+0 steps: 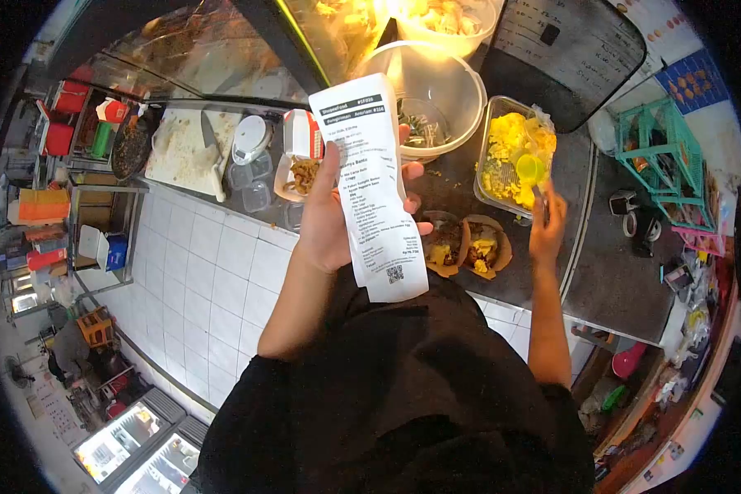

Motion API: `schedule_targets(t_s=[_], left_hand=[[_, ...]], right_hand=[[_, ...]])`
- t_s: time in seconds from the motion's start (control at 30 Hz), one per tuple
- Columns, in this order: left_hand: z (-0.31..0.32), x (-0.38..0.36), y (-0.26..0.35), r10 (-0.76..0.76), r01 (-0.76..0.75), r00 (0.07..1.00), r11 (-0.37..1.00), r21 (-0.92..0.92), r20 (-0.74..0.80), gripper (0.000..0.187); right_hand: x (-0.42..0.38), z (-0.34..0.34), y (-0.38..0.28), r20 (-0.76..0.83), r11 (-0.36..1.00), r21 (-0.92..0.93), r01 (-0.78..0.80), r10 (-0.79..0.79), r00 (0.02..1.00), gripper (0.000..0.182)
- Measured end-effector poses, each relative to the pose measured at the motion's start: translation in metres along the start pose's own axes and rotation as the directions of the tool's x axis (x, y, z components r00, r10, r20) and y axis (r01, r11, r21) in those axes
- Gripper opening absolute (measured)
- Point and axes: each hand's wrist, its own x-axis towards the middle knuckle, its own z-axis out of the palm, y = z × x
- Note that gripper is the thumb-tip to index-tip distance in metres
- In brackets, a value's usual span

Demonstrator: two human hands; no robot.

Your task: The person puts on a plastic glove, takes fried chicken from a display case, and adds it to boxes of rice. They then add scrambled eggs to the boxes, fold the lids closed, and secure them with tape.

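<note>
Receipt (pixel 377 198) headed "ShopeeFood" in left hand (pixel 323 222)

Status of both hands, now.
Left hand: holding the printed receipt, thumb in front, fingertips showing past its edge.
Right hand: closed, holding the yellow spoon.

At your ten o'clock, a white cutting board (pixel 171 156) bears a knife (pixel 211 146) – blade toward twelve, pale handle toward six – with clear plastic containers (pixel 257 196) just beside it. Between your one and two o'clock, a dark board (pixel 589 49) carries handwriting. At two, you see a blue panel (pixel 694 89); below it, a teal rack (pixel 667 165). At nine, white tiles (pixel 222 272); near eight, lit cases (pixel 122 439).
</note>
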Motion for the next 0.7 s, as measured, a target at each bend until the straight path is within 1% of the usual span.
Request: schedule_targets(t_s=[0.07, 0.13, 0.17, 0.2, 0.23, 0.3, 0.33, 0.4, 0.47, 0.57, 0.67, 0.7], left_hand=[[0.001, -0.003, 0.001, 0.008, -0.008, 1.0, 1.0, 0.015, 0.001, 0.084], [0.0, -0.006, 0.004, 0.028, -0.028, 1.0, 0.999, 0.02, 0.01, 0.084], [0.0, -0.006, 0.006, 0.036, -0.036, 0.999, 0.999, 0.02, 0.014, 0.084], [0.0, -0.008, 0.009, 0.047, -0.047, 0.999, 0.999, 0.019, 0.021, 0.084], [0.001, -0.008, 0.011, 0.056, -0.057, 0.998, 0.998, 0.018, 0.029, 0.084], [0.0, -0.011, 0.018, 0.072, -0.073, 0.997, 0.996, 0.047, 0.025, 0.084], [-0.001, -0.014, 0.019, 0.081, -0.082, 0.997, 0.993, 0.08, 0.012, 0.084], [-0.005, -0.019, 0.026, 0.103, -0.101, 0.995, 0.988, 0.118, -0.004, 0.084], [-0.011, -0.021, 0.029, 0.133, -0.13, 0.991, 0.982, 0.137, -0.012, 0.083], [-0.009, -0.032, 0.046, 0.148, -0.145, 0.989, 0.985, 0.095, -0.026, 0.078], [-0.015, -0.041, 0.062, 0.14, -0.137, 0.989, 0.989, 0.051, -0.052, 0.076], [-0.018, -0.045, 0.07, 0.16, -0.157, 0.986, 0.986, 0.061, -0.053, 0.074]], right_hand=[[0.013, 0.01, 0.001, 0.011, 0.998, -0.051, 0.026, -0.025, 1.0, 0.046], [0.029, 0.007, -0.041, 0.085, 0.989, 0.138, -0.049, 0.037, 0.996, 0.048], [0.033, 0.005, -0.065, 0.225, 0.923, 0.353, -0.153, 0.075, 0.972, 0.045], [0.032, 0.002, -0.096, 0.366, 0.801, 0.529, -0.279, 0.081, 0.927, 0.041], [0.031, -0.001, -0.126, 0.498, 0.633, 0.654, -0.414, 0.052, 0.866, 0.038], [0.019, -0.008, -0.187, 0.62, 0.51, 0.73, -0.454, -0.217, 0.754, 0.03], [0.013, -0.013, -0.204, 0.608, 0.629, 0.719, -0.296, -0.362, 0.707, 0.03], [-0.002, -0.008, -0.233, 0.61, 0.698, 0.693, -0.18, -0.436, 0.661, 0.035], [-0.016, -0.001, -0.251, 0.622, 0.658, 0.689, -0.302, -0.325, 0.712, 0.04], [-0.018, 0.013, -0.279, 0.622, 0.647, 0.684, -0.336, -0.278, 0.732, 0.041], [-0.016, 0.033, -0.288, 0.544, 0.664, 0.718, -0.212, -0.344, 0.766, 0.041], [-0.006, 0.037, -0.292, 0.49, 0.719, 0.693, -0.049, -0.42, 0.764, 0.039]])
